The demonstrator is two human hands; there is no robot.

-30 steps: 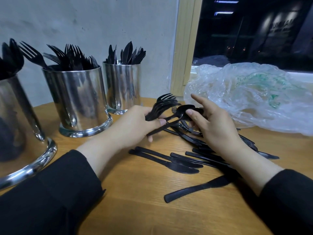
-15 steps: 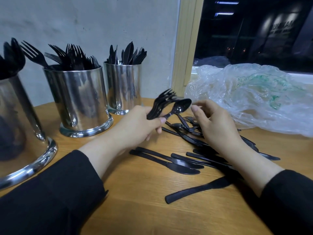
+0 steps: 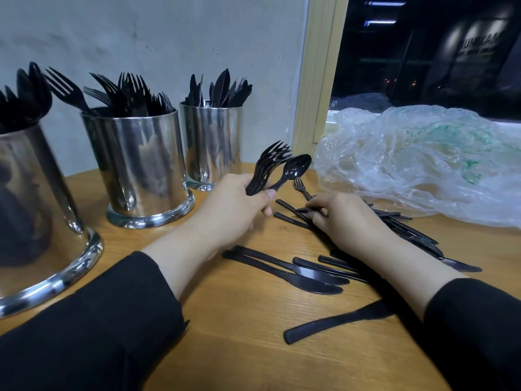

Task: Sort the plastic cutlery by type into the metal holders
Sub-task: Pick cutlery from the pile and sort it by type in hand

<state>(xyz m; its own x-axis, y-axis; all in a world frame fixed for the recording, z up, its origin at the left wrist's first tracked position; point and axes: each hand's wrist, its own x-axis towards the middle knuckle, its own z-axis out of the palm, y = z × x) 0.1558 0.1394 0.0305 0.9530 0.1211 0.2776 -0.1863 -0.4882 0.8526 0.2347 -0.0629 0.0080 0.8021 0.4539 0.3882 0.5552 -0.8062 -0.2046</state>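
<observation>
1. Wooden tabletop (image 3: 239, 334) under a grey wall, with a dark window behind a crumpled clear plastic bag (image 3: 417, 165).
2. Three shiny metal cylinder holders stand left of the bag: the far one (image 3: 211, 145) holds black knives, the middle one (image 3: 138, 167) forks, the nearest one (image 3: 31, 210) spoons.
3. Left hand (image 3: 234, 204) — fingers curled round a bunch of black plastic forks (image 3: 267, 167) and one black plastic spoon (image 3: 293, 170), raised between far holder and bag.
4. Right hand (image 3: 344, 218) pinches a handle in the loose black cutlery pile (image 3: 310, 272) in front of the bag.
</observation>
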